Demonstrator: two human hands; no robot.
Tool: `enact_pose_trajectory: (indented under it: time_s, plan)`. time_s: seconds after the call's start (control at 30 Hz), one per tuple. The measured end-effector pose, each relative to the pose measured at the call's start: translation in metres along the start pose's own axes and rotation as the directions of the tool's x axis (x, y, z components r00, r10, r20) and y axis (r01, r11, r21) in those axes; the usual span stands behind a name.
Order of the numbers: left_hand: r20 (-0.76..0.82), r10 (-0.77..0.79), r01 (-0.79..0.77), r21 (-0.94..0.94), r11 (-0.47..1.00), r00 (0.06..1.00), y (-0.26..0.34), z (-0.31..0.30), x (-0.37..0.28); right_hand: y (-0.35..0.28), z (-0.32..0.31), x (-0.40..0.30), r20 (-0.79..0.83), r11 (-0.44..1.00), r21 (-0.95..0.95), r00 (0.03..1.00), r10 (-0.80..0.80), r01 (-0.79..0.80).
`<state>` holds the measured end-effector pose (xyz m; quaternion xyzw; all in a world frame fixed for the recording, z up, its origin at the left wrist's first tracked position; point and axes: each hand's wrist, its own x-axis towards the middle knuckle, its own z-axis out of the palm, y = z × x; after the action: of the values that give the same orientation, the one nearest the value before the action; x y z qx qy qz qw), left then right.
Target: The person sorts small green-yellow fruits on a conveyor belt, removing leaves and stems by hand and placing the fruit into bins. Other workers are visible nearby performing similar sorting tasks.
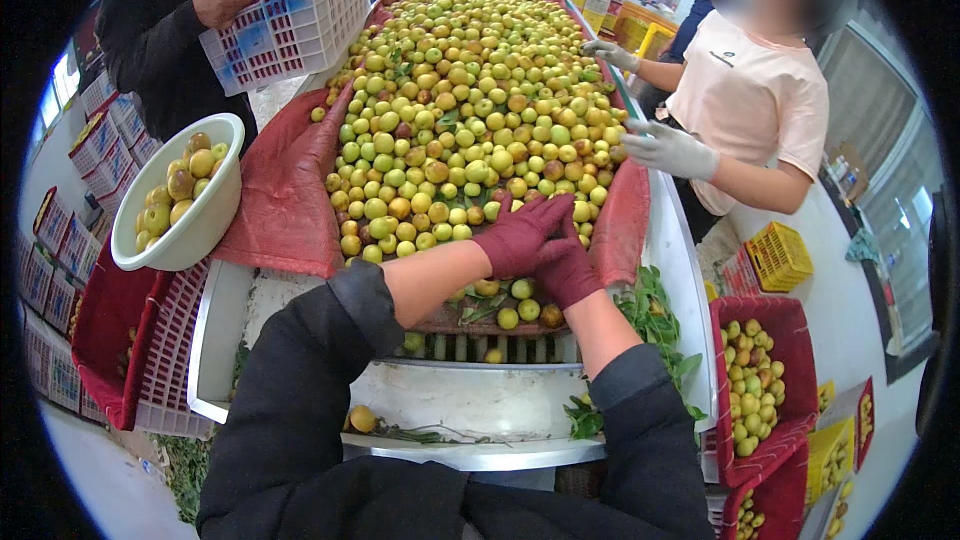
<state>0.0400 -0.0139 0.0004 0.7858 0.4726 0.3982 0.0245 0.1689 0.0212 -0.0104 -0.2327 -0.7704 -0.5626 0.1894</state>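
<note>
My left hand (pixel 519 238) and my right hand (pixel 568 270), both in maroon gloves, meet over the near end of a large heap of green-yellow jujubes (pixel 457 105). The left hand lies across the right, its fingers spread, with no fruit visible in it. Much of the right hand's fingers is hidden behind the left, so its grip is unclear. Below my wrists, a few jujubes (pixel 517 311) and loose leaves rest on the reddish cloth's near edge. Just this side of them is a slatted grate (pixel 465 349) in the metal sorting table (pixel 465 397).
At left, a white basin (pixel 232 187) of jujubes leans by a red-lined crate (pixel 154 345). A person's hand (pixel 221 3) holds another crate (pixel 292 30). At right, a co-worker's gloved hand (pixel 667 150) is beside the heap. Leafy twigs (pixel 652 307) and a fruit-filled crate (pixel 795 360) lie nearer.
</note>
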Motion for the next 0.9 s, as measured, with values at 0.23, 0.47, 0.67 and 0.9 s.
enact_pose_trajectory:
  time_s: [0.23, 0.47, 0.67, 0.9]
  plan:
    - [-0.189, -0.606, 0.578, 0.604, 0.549, 0.773, -0.133, -0.073, 0.023, -0.007, 0.022, -0.013, 0.926, -0.985, -0.171, 0.342, -0.161, 0.0]
    - [0.175, -0.778, 0.524, 0.649, 0.552, 0.603, -0.123, -0.1, 0.0, -0.009, 0.018, -0.002, 0.976, -0.98, -0.07, 0.192, -0.106, -0.185]
    - [0.469, -0.443, 0.113, 0.579, 0.808, 0.764, -0.063, -0.086, -0.045, 0.003, 0.033, -0.014, 0.756, -0.554, 0.647, 0.347, 0.556, -0.524]
    - [0.696, -0.243, -0.069, 0.388, 0.919, 0.675, 0.017, -0.093, -0.093, 0.0, 0.022, -0.009, 0.873, -0.513, 0.487, 0.377, 0.309, -0.707]
